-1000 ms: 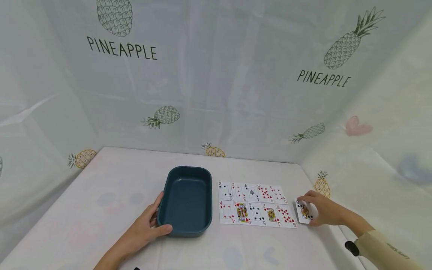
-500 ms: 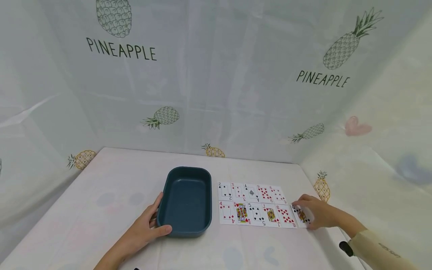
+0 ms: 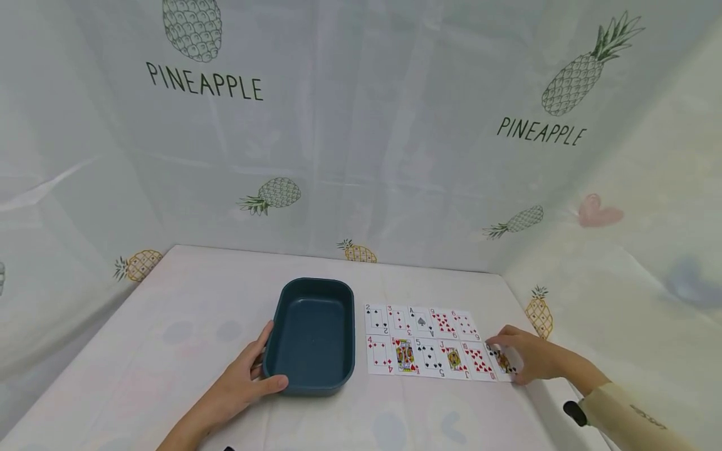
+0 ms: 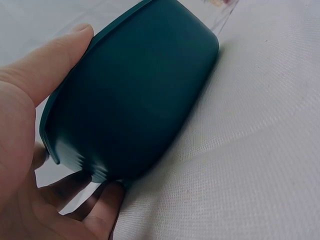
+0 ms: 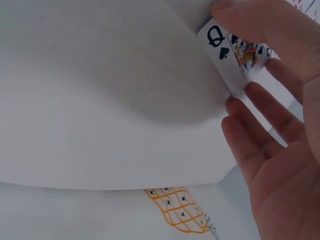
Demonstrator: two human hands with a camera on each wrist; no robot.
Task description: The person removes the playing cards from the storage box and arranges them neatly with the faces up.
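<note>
My left hand [image 3: 239, 379] grips the near left corner of a dark teal plastic bin [image 3: 313, 341], thumb on the rim. Its other fingers press against the wall and low by the base in the left wrist view. Nothing shows inside the bin. On the right, my right hand [image 3: 533, 356] holds a queen of spades [image 5: 232, 70] by its edges, thumb at one side and fingertips at the other. This card lies at the right end of the front row, right beside the ten of hearts [image 3: 478, 361]. Part of its face is hidden under the hand.
Several playing cards lie face up in two tight rows right of the bin, including the ace of spades [image 3: 421, 321] and king of hearts [image 3: 405, 356]. A white cloth covers the table [image 3: 333, 426]. Behind hangs a pineapple-print curtain [image 3: 361, 125].
My right hand has moved left with the queen of spades, bringing it flat against the end of the front row. My left hand and the bin have stayed put.
</note>
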